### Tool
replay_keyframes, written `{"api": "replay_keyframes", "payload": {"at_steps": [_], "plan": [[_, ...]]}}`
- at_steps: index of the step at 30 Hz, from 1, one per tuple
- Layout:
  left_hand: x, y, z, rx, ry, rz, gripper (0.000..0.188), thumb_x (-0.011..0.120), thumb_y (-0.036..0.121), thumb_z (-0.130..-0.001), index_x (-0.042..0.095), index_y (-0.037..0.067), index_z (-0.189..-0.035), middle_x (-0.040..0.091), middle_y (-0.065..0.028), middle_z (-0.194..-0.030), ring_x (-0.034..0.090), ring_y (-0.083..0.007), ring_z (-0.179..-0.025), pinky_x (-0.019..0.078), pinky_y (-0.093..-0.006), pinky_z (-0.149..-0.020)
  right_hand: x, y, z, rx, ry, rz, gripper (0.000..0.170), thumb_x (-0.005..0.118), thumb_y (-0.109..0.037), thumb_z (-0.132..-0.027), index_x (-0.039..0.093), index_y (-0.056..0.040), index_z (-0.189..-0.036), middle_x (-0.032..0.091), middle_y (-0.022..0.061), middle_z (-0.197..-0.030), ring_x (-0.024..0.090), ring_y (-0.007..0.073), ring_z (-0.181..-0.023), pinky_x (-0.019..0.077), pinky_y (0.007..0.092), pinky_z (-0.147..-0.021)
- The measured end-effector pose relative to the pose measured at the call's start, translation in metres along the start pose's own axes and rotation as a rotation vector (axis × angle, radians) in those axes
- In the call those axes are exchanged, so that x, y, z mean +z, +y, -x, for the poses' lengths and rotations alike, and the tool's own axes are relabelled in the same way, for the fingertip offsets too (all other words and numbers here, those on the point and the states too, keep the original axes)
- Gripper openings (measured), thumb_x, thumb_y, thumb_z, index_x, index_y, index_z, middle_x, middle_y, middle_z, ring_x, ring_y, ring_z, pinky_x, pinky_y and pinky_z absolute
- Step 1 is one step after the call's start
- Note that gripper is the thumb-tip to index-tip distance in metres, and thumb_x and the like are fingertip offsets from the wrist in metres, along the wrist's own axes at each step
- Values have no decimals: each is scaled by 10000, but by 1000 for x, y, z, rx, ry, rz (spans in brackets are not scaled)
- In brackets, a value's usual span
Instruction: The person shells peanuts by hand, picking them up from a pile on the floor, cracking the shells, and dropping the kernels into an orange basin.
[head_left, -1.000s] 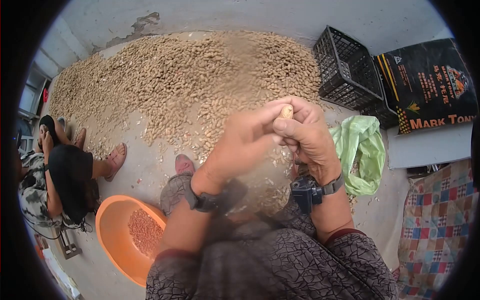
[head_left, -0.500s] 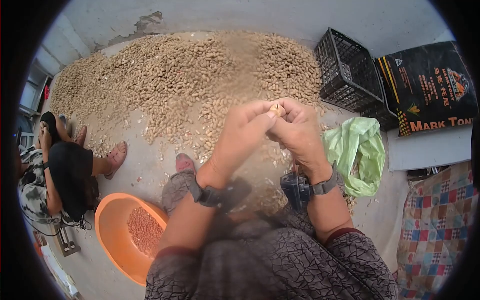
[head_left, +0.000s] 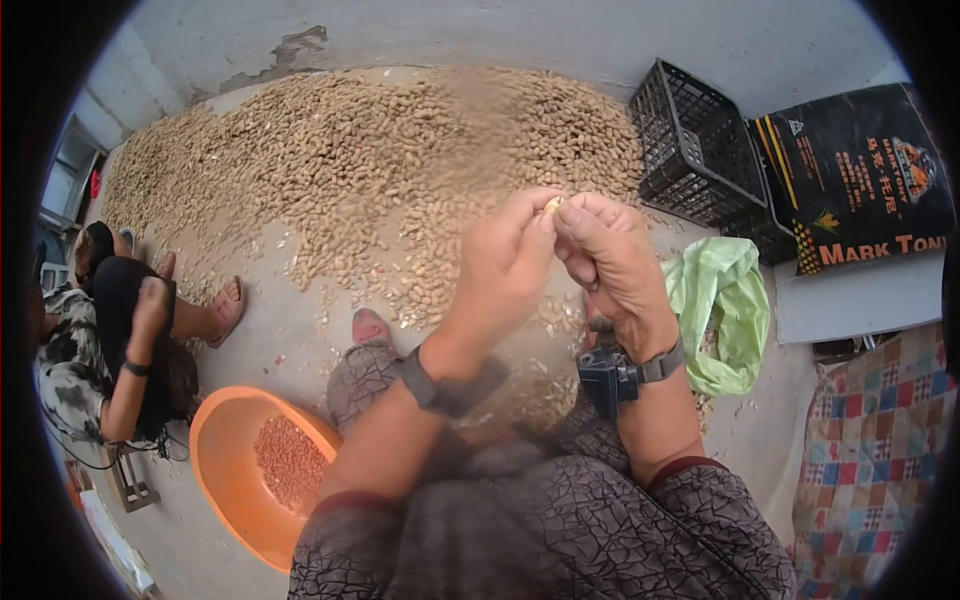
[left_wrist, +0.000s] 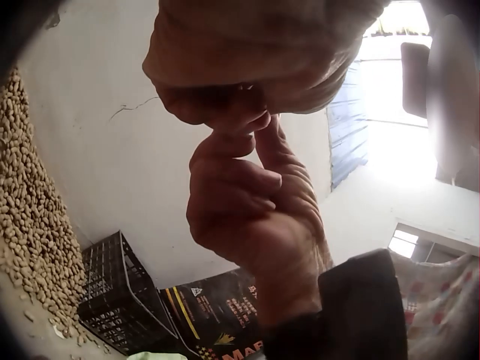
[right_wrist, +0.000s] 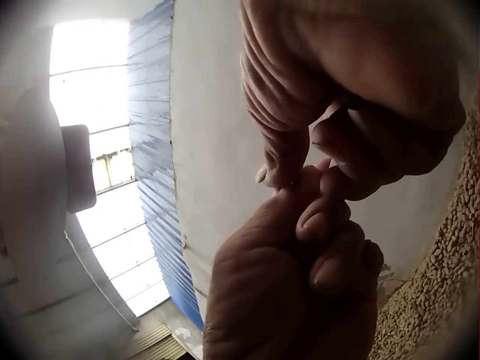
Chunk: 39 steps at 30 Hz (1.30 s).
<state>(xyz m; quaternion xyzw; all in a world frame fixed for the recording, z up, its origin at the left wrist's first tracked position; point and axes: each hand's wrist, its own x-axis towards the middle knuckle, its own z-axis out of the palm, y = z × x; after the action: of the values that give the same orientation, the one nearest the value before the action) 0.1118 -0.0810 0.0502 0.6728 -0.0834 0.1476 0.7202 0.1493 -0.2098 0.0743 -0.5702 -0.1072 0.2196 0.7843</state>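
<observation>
We see a small tan peanut shell raised between two bare hands above the grey concrete floor. One second earlier it appears as a whole upright pod held by the right hand, with the left hand blurred beside it; half a second earlier, both hands grip it and a dark line marks its top. Now we see only a small, pale-edged part at the fingertips, and the thumbs are drawn slightly apart. The left hand pinches it between thumb and forefinger, while the right hand pinches its other side, fingers curled. We judge that the shell is being parted, a middle step of the shelling; we discern no kernel, and both wrist views are too dark at the fingertips to settle it.

The surroundings hold their places: the heap of unshelled tan peanuts along the floor's far edge, the orange plastic tub at left with small red kernels against its right wall, and the crumpled pale-green plastic bag beside the right wrist. At far left, a second person's blurred hand has moved away from its partner; we cannot tell whether it holds anything.
</observation>
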Motion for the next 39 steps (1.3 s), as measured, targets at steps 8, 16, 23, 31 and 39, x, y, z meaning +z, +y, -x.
{"api": "replay_keyframes", "payload": {"at_steps": [8, 16, 23, 31, 39], "plan": [[10, -5, 3, -31, 159, 27, 231, 418, 76, -929, 595, -33, -1031, 588, -4, -791, 498, -47, -693, 425, -214, -615, 7, 16, -5, -26, 115, -40, 180, 609, -190, -863, 598, -33, -777, 549, -8, -627, 392, 21, -464, 274, 160, -410], [14, -22, 0, -175, 299, 234, 225, 406, 140, -938, 592, 17, -907, 506, 31, -685, 399, -20, -546, 316, -185, -465, 28, 26, 2, -261, 258, 252, 162, 601, -145, -862, 601, 0, -790, 574, 15, -644, 414, 20, -455, 283, 157, -399], [-7, -13, -4, -453, 132, 615, 218, 434, 186, -901, 477, 62, -726, 423, 22, -622, 388, -77, -481, 300, -234, -413, 26, 20, 6, -345, 158, 369, 73, 633, -44, -802, 589, 11, -783, 604, 57, -671, 591, 107, -598, 457, 238, -520], [-18, -9, -8, -672, 92, 675, 187, 470, 209, -898, 550, 71, -800, 530, 9, -657, 420, -39, -477, 257, -167, -351, 11, 22, 3, -717, 76, 921, 114, 668, -61, -727, 590, -12, -793, 575, 121, -669, 573, 257, -571, 438, 329, -509], [-26, -9, -8, -676, -22, 735, 168, 462, 177, -890, 538, 78, -778, 518, -6, -689, 446, -72, -553, 340, -209, -452, 13, 28, 5, -595, 107, 665, 61, 622, -26, -776, 579, 8, -802, 621, 95, -668, 621, 163, -589, 473, 264, -523]]}}
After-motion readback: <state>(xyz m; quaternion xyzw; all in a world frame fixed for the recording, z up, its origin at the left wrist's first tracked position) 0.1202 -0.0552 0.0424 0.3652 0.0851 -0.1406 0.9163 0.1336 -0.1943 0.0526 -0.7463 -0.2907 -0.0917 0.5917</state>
